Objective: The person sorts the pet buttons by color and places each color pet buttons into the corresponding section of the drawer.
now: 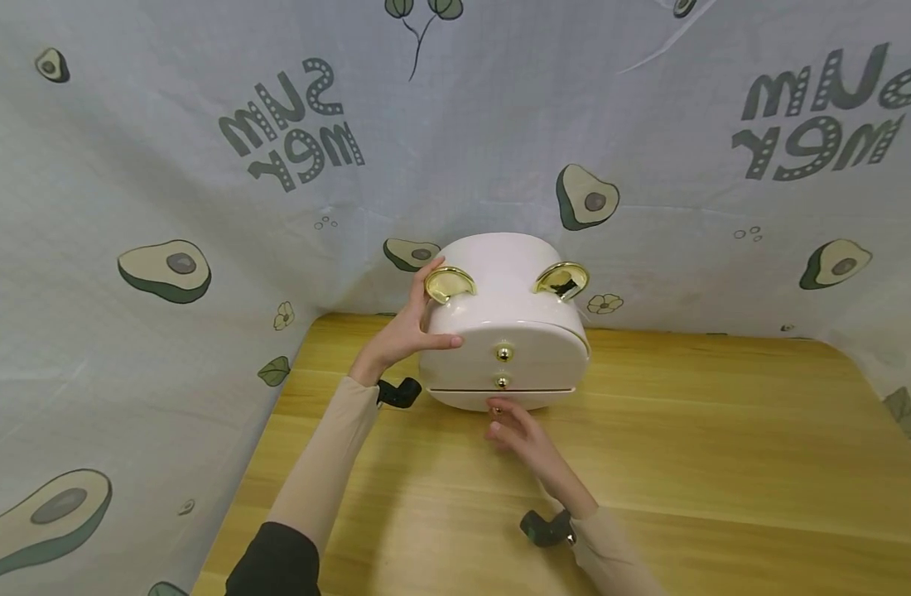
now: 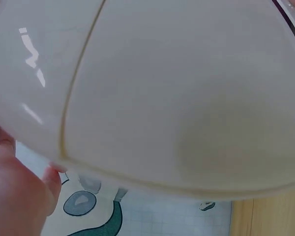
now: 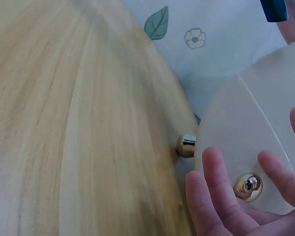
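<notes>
A glossy white storage case (image 1: 500,257) with gold ear-shaped trims (image 1: 562,281) stands on the table. Gold knobs run down its front, and a dark seam lies above its bottom drawer (image 1: 455,400). My left hand (image 1: 407,331) rests on the case's left side, its thumb extended across the front and its fingers up by the left ear. In the left wrist view that hand (image 2: 17,189) is partly hidden by the case. My right hand (image 1: 526,447) is at the bottom drawer, with fingers spread around the lowest gold knob (image 3: 248,187); contact with it cannot be told.
The wooden table (image 1: 724,430) extends to both sides and in front of the case. Behind hangs a pale cloth (image 1: 463,149) printed with avocados and lettering. A gold ball foot (image 3: 187,146) shows under the case. Black wrist mounts (image 1: 545,528) sit on both forearms.
</notes>
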Action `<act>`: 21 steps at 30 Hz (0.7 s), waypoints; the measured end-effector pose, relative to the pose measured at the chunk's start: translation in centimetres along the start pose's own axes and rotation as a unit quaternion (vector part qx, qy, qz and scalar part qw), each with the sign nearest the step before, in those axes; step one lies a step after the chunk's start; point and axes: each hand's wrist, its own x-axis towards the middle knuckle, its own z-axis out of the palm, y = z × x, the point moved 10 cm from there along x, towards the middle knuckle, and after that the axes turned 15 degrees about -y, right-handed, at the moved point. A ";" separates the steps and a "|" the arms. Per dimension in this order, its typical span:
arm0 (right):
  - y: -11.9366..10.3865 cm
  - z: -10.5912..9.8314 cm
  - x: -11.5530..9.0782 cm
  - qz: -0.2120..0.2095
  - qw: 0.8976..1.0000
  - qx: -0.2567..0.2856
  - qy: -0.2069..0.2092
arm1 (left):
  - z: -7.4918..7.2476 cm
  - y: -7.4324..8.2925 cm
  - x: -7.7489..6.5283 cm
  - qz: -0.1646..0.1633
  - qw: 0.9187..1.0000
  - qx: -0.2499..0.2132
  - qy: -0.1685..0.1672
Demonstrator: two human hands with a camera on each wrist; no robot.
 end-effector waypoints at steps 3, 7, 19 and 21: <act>0.1 0.2 0.0 0.001 1.000 -0.001 -0.008 | 0.2 0.8 -0.5 0.003 1.000 -0.010 0.006; 0.2 0.4 0.1 0.001 1.000 0.000 -0.012 | 0.3 1.0 -0.6 0.006 1.000 -0.003 0.014; 0.4 0.0 0.7 0.001 1.000 0.003 -0.011 | -0.4 -1.1 0.2 0.004 0.999 0.031 0.019; 0.4 0.0 0.5 -0.001 1.000 -0.002 -0.016 | -0.4 -1.2 0.1 0.010 0.999 0.027 0.020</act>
